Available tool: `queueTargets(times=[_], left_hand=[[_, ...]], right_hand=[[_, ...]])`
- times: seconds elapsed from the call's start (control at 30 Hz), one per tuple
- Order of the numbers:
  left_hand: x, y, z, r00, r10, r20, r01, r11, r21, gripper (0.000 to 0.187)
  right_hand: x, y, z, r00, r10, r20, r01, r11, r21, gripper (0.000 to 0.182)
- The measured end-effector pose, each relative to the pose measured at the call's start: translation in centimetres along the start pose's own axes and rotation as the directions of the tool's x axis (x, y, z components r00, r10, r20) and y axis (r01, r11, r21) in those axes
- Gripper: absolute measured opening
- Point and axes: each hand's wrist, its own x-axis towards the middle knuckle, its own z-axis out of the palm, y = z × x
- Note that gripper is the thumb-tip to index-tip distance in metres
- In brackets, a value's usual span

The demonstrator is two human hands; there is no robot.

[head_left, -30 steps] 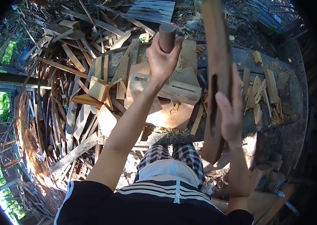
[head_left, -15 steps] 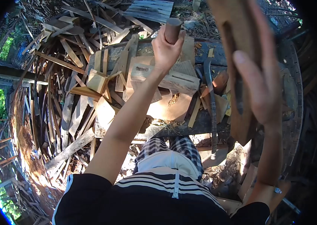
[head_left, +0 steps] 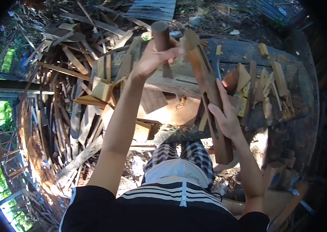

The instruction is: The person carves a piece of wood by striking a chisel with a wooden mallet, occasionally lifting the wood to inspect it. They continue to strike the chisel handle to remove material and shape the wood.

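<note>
My left hand (head_left: 148, 62) is closed around an upright round wooden piece (head_left: 160, 36) with a flat end. Its thumb and fingertips reach right to the upper end of a slotted wooden bar (head_left: 200, 69). That brown bar slants over the workbench, with narrow slots cut along it. Lower down, my right hand (head_left: 226, 118) grips the bar from its right side, thumb across the face. Beneath both hands lies a paler slotted timber (head_left: 179, 83) on the bench. Behind the bar, a curved tool (head_left: 218, 69) is mostly hidden.
The dark workbench (head_left: 244, 48) carries wood offcuts (head_left: 279, 77) on its right. A yellow piece (head_left: 242, 106) lies among them. To the left is a large heap of scrap wood (head_left: 70, 104). A corrugated sheet (head_left: 151, 9) lies beyond the bench.
My right hand has brought the slotted bar leftward and down, from the upper right to the middle. My left hand has shifted slightly left and down with the round piece, its thumb now toward the bar.
</note>
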Motion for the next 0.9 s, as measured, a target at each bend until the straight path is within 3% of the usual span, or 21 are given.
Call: queueTargets(times=[0.07, 0.1, 0.13, 0.2, 0.33, 0.4, 0.47, 0.53, 0.57, 0.67, 0.7, 0.73, 0.77, 0.8, 0.83, 0.9], left_hand=[[-0.4, 0.5, -0.9, 0.987, -0.097, 0.126, 0.107, 0.992, -0.072, 0.024], [-0.5, 0.5, -1.4, 0.984, -0.092, 0.154, 0.104, 0.992, -0.069, 0.023], [-0.6, 0.3, -1.5, 0.98, -0.111, 0.163, 0.122, 0.991, -0.06, 0.023], [-0.7, -0.1, -1.9, 0.967, 0.005, -0.253, 0.009, 0.998, 0.055, 0.024], [-1.5, 0.7, -5.5, 0.793, 0.092, -0.603, -0.25, 0.95, -0.184, 0.035], [-2.4, 1.8, -6.7, 0.707, -0.023, -0.707, -0.356, 0.853, -0.383, 0.038], [-3.8, 2.2, -7.0, 0.715, -0.016, -0.699, -0.337, 0.868, -0.365, 0.049], [-4.6, 3.3, -3.7, 0.699, 0.086, -0.71, -0.442, 0.833, -0.334, 0.051], [-5.4, 2.6, -4.0, 0.796, 0.193, -0.574, -0.466, 0.801, -0.376, 0.052], [-5.7, 2.1, -2.7, 0.809, 0.13, -0.573, -0.373, 0.867, -0.331, 0.05], [-6.0, 2.2, -2.0, 0.814, 0.171, -0.555, -0.323, 0.928, -0.187, 0.047], [-6.0, 2.1, -1.7, 0.808, 0.168, -0.565, -0.323, 0.928, -0.185, 0.047], [-6.0, 2.0, -1.5, 0.816, 0.278, -0.507, -0.337, 0.941, -0.026, 0.041], [-6.0, 2.0, -1.2, 0.823, 0.375, -0.427, -0.354, 0.926, 0.132, 0.035], [-5.9, 2.0, -0.9, 0.822, 0.373, -0.43, -0.352, 0.927, 0.131, 0.035], [-5.8, 2.0, -0.2, 0.795, 0.529, -0.298, -0.414, 0.831, 0.371, 0.029]], right_hand=[[-0.5, 1.1, 1.1, 0.951, 0.285, 0.119, -0.298, 0.947, 0.118, 0.075], [-0.9, 4.8, 2.4, 0.996, 0.092, 0.004, -0.091, 0.995, -0.034, 0.077], [-1.2, 4.9, 2.7, 0.994, 0.105, 0.001, -0.105, 0.994, -0.017, 0.077], [-1.8, 4.8, 3.3, 0.993, 0.118, 0.014, -0.116, 0.989, -0.097, 0.08], [-2.0, 5.5, 3.9, 0.984, 0.18, 0.011, -0.18, 0.984, 0.003, 0.082], [-2.0, 5.9, 4.5, 0.992, 0.126, -0.017, -0.126, 0.992, 0.013, 0.083], [-2.0, 5.8, 4.7, 0.991, 0.126, -0.043, -0.126, 0.992, -0.012, 0.083], [-2.0, 5.6, 4.7, 0.986, 0.167, -0.018, -0.168, 0.985, -0.048, 0.084], [-2.0, 5.5, 4.6, 0.977, 0.213, -0.002, -0.212, 0.974, -0.083, 0.084], [-2.0, 5.4, 4.5, 0.984, 0.18, -0.007, -0.18, 0.98, -0.085, 0.083], [-1.9, 5.5, 4.5, 0.984, 0.179, 0.006, -0.178, 0.98, -0.091, 0.083], [-1.9, 5.6, 4.6, 0.986, 0.166, -0.004, -0.166, 0.982, -0.091, 0.083], [-1.9, 5.7, 4.6, 0.988, 0.153, -0.015, -0.154, 0.984, -0.09, 0.083], [-1.9, 5.6, 4.6, 0.988, 0.155, -0.01, -0.155, 0.984, -0.092, 0.083], [-1.8, 5.4, 4.5, 0.986, 0.168, -0.005, -0.168, 0.98, -0.104, 0.083], [-1.8, 5.4, 4.5, 0.983, 0.183, -0.003, -0.182, 0.977, -0.113, 0.083]])
